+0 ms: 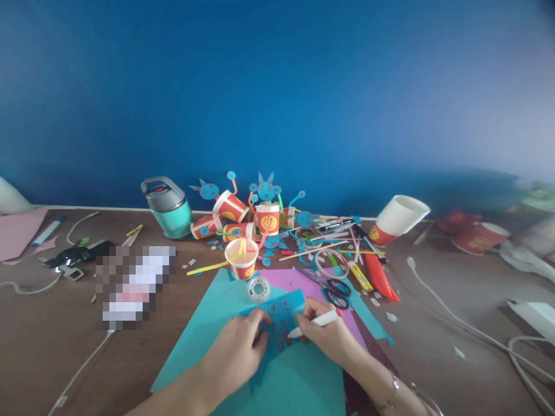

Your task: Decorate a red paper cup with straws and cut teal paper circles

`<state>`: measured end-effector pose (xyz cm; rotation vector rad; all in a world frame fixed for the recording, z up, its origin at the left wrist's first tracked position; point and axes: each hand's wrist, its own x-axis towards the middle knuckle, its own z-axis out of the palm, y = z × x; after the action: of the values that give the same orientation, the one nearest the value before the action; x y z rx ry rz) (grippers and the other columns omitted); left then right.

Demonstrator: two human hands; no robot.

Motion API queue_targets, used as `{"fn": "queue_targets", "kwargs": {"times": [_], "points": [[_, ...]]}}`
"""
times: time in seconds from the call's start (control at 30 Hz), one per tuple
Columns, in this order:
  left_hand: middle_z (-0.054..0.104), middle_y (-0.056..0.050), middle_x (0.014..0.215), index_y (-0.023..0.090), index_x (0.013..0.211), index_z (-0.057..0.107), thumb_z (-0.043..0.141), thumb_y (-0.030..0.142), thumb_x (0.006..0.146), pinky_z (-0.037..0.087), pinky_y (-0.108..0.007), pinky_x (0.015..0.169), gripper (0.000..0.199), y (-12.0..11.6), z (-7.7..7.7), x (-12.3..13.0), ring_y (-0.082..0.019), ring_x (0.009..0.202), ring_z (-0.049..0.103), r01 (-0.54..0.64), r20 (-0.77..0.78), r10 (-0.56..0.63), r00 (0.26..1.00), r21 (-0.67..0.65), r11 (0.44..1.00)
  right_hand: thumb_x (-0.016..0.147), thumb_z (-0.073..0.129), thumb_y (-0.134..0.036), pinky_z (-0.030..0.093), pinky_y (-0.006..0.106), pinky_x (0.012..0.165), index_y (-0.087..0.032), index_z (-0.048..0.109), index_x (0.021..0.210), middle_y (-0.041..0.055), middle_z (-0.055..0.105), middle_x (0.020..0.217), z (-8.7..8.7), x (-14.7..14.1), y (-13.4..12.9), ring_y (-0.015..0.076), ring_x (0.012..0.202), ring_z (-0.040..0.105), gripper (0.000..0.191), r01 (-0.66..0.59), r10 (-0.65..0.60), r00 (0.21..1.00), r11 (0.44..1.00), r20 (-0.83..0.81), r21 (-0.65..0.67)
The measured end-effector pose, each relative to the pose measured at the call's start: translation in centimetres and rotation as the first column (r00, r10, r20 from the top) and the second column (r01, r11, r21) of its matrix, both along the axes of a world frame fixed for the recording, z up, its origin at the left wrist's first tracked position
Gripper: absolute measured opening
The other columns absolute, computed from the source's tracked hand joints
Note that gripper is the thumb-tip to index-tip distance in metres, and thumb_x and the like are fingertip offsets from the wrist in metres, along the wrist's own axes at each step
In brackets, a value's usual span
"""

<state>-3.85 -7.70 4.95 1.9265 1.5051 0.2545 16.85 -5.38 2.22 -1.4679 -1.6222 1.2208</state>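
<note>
One piece of bright blue paper (266, 341) lies on a large turquoise sheet (199, 346) in front of the person, bearing two circles with hearts inside and, nearer the body, long pointed outlines. The right hand (323, 329) is closed around a white marker with a red tip (318, 321), its fingers gathered close to the writing end, which is at the pointed outlines. The left hand (238, 346) is partly curled over the paper's left side, thumb and forefinger near each other; whether they pinch the edge or merely press it down cannot be told. Drawing seems to be the step in hand, with the outlines being marked in red; the next stroke calls for a steady blue piece and a light, controlled tip. Just beyond the paper sits a clear roll of tape (259, 289), and past that a red-and-white paper cup with bent straws (241, 260). Black-handled scissors (336, 292) lie beyond the drawing hand, where a wide sweep might catch them, near a yellow glue tube (361, 277). Farther back, decorated cups with blue paper faces (266, 190) crowd together, left of a tall white-and-red cup (396, 219).
</note>
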Motion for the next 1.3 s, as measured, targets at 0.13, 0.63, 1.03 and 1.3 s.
{"fn": "queue_targets", "kwargs": {"times": [0.13, 0.63, 1.03, 1.3], "points": [[0.067, 0.000, 0.070, 0.021, 0.106, 0.062, 0.050, 0.014, 0.088, 0.040, -0.024, 0.062, 0.023, 0.0, 0.2, 0.0, -0.018, 0.068, 0.064, 0.003, 0.009, -0.003, 1.000, 0.005, 1.000, 0.070, 0.054, -0.028, 0.032, 0.020, 0.041, -0.024, 0.036, 0.056, -0.0073, 0.047, 0.042, 0.1, 0.1, -0.1, 0.0108, 0.041, 0.049, 0.023, -0.040, 0.039, 0.999, 0.996, -0.026, -0.074], [0.067, 0.000, 0.071, 0.021, 0.108, 0.061, 0.050, 0.013, 0.088, 0.041, -0.025, 0.067, 0.024, -0.1, -0.3, -0.1, -0.019, 0.070, 0.064, 0.016, 0.021, -0.017, 1.000, 0.023, 1.000, 0.077, 0.055, -0.031, 0.033, 0.022, 0.044, -0.023, 0.040, 0.059, -0.0068, 0.046, 0.048, 0.5, -0.4, -0.3, 0.0094, 0.044, 0.041, 0.024, -0.001, 0.002, 0.993, 1.000, -0.114, 0.013], [0.068, -0.001, 0.075, 0.020, 0.108, 0.062, 0.050, 0.013, 0.088, 0.043, -0.026, 0.068, 0.024, 0.0, -0.1, 0.0, -0.020, 0.073, 0.065, 0.005, 0.012, -0.005, 1.000, 0.002, 1.000, 0.076, 0.058, -0.024, 0.033, 0.021, 0.049, -0.022, 0.041, 0.059, -0.0064, 0.046, 0.054, -0.4, -0.8, -0.3, 0.0099, 0.053, 0.041, 0.025, -0.062, 0.057, 0.996, 0.994, 0.066, 0.086], [0.068, -0.002, 0.074, 0.019, 0.108, 0.062, 0.051, 0.012, 0.088, 0.042, -0.026, 0.067, 0.024, -0.1, 0.1, 0.1, -0.020, 0.072, 0.065, 0.008, 0.006, -0.008, 1.000, -0.011, 1.000, 0.073, 0.054, -0.020, 0.031, 0.022, 0.047, -0.023, 0.034, 0.055, -0.0063, 0.046, 0.049, -0.4, -0.8, -0.4, 0.0103, 0.049, 0.043, 0.027, -0.091, 0.089, 0.992, 0.996, 0.090, 0.016]]}}
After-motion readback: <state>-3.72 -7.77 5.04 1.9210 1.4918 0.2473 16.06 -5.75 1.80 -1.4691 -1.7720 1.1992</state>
